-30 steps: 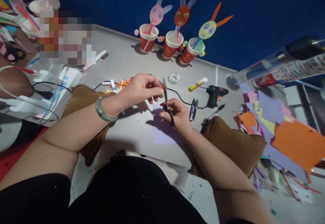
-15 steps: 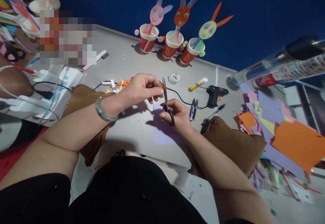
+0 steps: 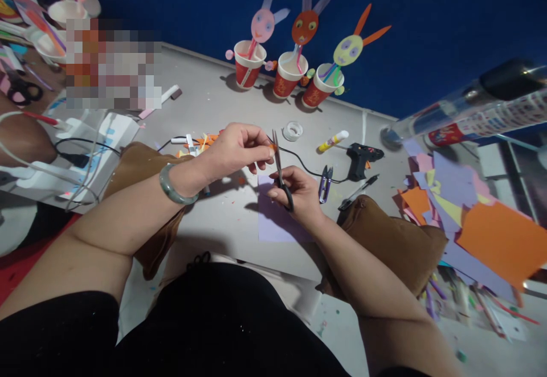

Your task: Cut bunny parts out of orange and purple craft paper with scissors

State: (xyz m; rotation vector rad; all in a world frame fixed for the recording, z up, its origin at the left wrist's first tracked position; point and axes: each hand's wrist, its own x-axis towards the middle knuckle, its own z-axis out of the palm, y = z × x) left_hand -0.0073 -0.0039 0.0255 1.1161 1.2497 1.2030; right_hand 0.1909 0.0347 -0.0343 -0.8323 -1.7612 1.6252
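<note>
The left hand reaches in over the middle of the tabletop, its fingers pinching a small orange piece that they largely hide. The right hand has its fingers wrapped in the handles of a pair of scissors, the blades pointing to the far side and standing right by the orange piece; whether they cut into it I cannot tell. Below the right hand, on the near part of the tabletop, lies a purple sheet, partly in shadow. Farther off, beyond the scissors, is a white roll of tape, and to the right of it a yellow glue stick and a black glue gun. Thread snips lie just right of the right hand. Along the far edge stand three red paper cups with paper rabbit heads: a pink head on the left, an orange head in the middle, a yellow head on the right. Loose colored paper is heaped at the far right.
</note>
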